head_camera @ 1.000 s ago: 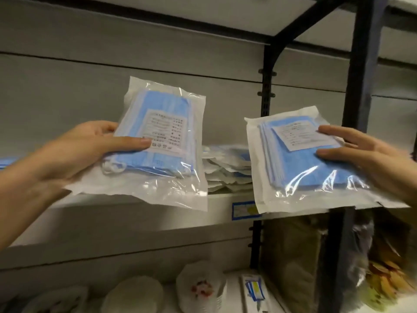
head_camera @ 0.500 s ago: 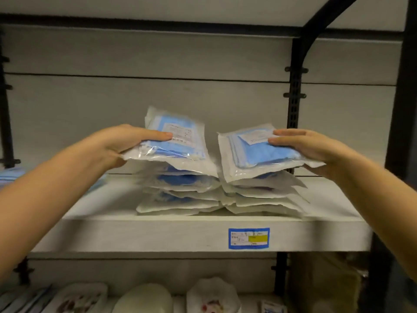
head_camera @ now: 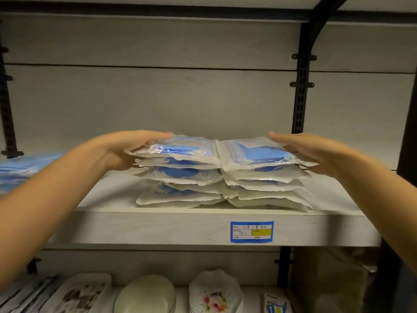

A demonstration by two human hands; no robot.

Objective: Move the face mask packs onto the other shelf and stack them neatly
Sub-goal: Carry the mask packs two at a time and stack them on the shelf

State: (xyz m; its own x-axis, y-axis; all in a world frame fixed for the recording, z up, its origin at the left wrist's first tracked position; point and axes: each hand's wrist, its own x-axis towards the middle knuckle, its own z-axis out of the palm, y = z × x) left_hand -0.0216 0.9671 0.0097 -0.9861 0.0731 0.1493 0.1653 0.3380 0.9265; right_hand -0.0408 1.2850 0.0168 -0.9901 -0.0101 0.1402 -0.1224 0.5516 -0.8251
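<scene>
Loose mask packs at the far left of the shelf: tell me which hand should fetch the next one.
Left. The left hand is on the left stack, nearer the loose packs at the shelf's left end; the right hand would have to cross both stacks.

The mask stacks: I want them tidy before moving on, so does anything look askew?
Mostly neat. In the left stack the lower packs splay unevenly at their edges; the right stack sits squarer.

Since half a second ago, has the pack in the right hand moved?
Yes. The pack in the right hand has come down onto the right stack, closer to the shelf edge label.
</scene>
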